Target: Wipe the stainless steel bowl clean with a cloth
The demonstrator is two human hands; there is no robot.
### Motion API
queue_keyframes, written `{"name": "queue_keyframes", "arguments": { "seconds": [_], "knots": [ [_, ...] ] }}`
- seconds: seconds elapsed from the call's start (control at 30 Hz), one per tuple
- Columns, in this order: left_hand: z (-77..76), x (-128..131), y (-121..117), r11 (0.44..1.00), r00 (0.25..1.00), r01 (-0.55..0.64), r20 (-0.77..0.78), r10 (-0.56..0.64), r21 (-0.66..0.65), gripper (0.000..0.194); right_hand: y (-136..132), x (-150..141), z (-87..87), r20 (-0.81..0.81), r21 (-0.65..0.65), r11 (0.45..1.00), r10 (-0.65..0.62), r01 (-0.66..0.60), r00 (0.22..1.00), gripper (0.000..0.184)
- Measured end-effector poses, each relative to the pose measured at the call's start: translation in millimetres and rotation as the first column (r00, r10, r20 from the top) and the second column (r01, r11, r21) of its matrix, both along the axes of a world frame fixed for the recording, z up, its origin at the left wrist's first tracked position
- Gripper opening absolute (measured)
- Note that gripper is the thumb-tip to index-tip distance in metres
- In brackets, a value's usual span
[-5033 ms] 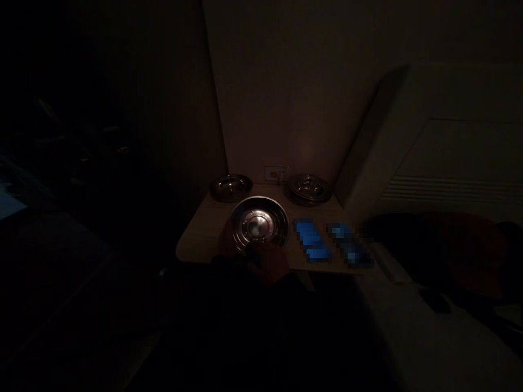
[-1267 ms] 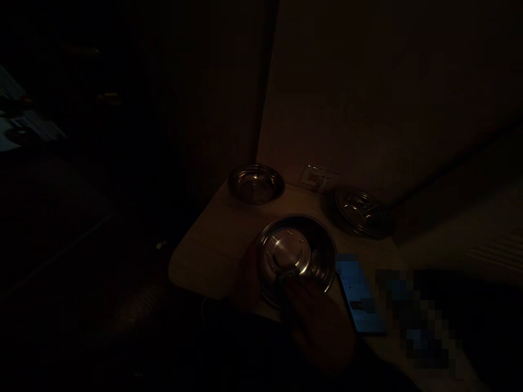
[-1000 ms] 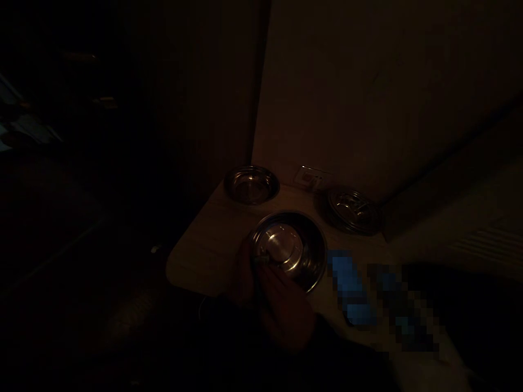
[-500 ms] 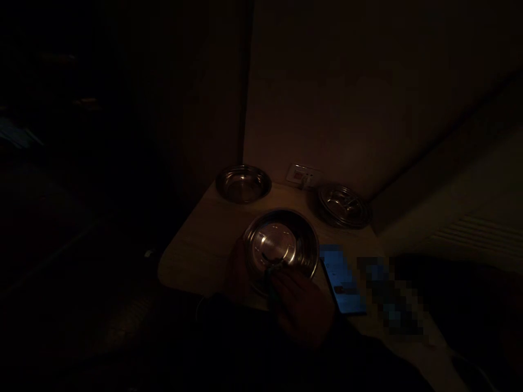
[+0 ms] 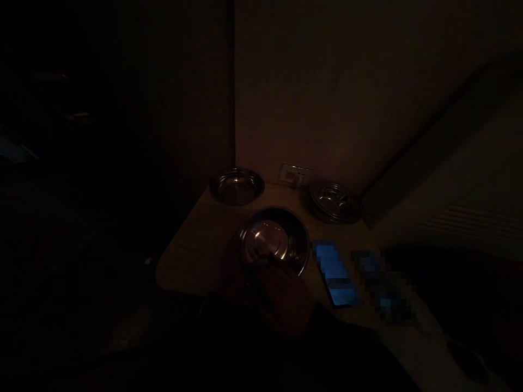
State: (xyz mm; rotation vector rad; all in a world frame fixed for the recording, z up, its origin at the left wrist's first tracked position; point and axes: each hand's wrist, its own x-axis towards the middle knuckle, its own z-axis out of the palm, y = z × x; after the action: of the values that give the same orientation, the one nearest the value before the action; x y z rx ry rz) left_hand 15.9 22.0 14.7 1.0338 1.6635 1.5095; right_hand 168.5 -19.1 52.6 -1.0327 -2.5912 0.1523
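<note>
A shiny steel bowl (image 5: 300, 231) stands on the small wooden table in very dim light. My left hand (image 5: 231, 267) is at its left side, closed on the rim as far as the dark lets me see. My right hand (image 5: 288, 299) reaches over the near rim, fingers bent and pressed together into the bowl. Under those fingers is a dark, crumpled piece that looks like a cloth (image 5: 261, 263); most of it is hidden. Just right of the bowl lies a phone (image 5: 335, 272) with a lit bluish screen.
At the back left of the table (image 5: 192, 245) sits a shallow steel dish (image 5: 237, 188). A stack of steel plates (image 5: 335, 202) is at the back right, near a wall socket (image 5: 295, 174). A blurred-out object (image 5: 384, 286) lies right of the phone. Walls close off the back.
The view has shifted slightly, so the table things appear a little further left. My right hand has moved slightly within the bowl. The phone screen shows less detail.
</note>
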Motion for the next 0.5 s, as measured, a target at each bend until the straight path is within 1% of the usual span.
{"name": "queue_keyframes", "arguments": {
  "seconds": [0.07, 0.13, 0.2, 0.27, 0.3, 0.37, 0.43, 0.5],
  "knots": [
    [3.8, 0.9, -0.4, 1.0, 1.0, 0.011, -0.011, -0.011, -0.009, 0.031, 1.1, 16.5, 5.1, 0.049, 0.027, 0.999, -0.025, 0.023, 0.999, 0.047],
    [6.2, 2.9, -1.3, 0.997, 0.998, 0.065, -0.002, -0.065, 0.043, 0.035, 3.7, 30.4, 9.2, 0.094, 0.045, 0.998, -0.057, 0.053, 0.994, 0.042],
    [7.8, 4.8, -2.4, 0.993, 0.996, 0.091, -0.005, -0.091, 0.068, 0.038, 5.1, 36.1, 10.0, 0.117, 0.042, 0.996, -0.078, 0.074, 0.99, 0.041],
    [9.4, 5.7, -3.3, 0.997, 0.998, 0.065, -0.003, -0.065, 0.048, 0.038, 3.0, 30.8, 6.5, 0.096, 0.016, 0.997, -0.079, 0.077, 0.992, 0.043],
    [10.4, 5.6, -3.6, 0.999, 0.999, 0.041, -0.01, -0.04, 0.028, 0.037, 0.6, 24.6, 3.5, 0.066, 0.003, 0.998, -0.07, 0.07, 0.995, 0.046],
    [12.7, 4.7, -4.0, 1.0, 0.998, 0.029, -0.047, -0.029, -0.002, 0.034, -5.2, 9.6, -3.2, -0.01, -0.019, 0.998, -0.057, 0.057, 0.998, 0.054],
    [14.6, 3.8, -4.6, 0.997, 0.994, 0.075, -0.078, -0.076, -0.013, 0.036, -8.4, -1.0, -7.7, -0.061, -0.021, 0.999, -0.045, 0.044, 0.997, 0.058],
    [14.9, 4.4, -5.9, 0.994, 0.992, 0.109, -0.057, -0.108, 0.007, 0.038, -5.2, 0.1, -7.2, -0.038, -0.001, 1.0, -0.023, 0.023, 0.999, 0.055]
  ]
}}
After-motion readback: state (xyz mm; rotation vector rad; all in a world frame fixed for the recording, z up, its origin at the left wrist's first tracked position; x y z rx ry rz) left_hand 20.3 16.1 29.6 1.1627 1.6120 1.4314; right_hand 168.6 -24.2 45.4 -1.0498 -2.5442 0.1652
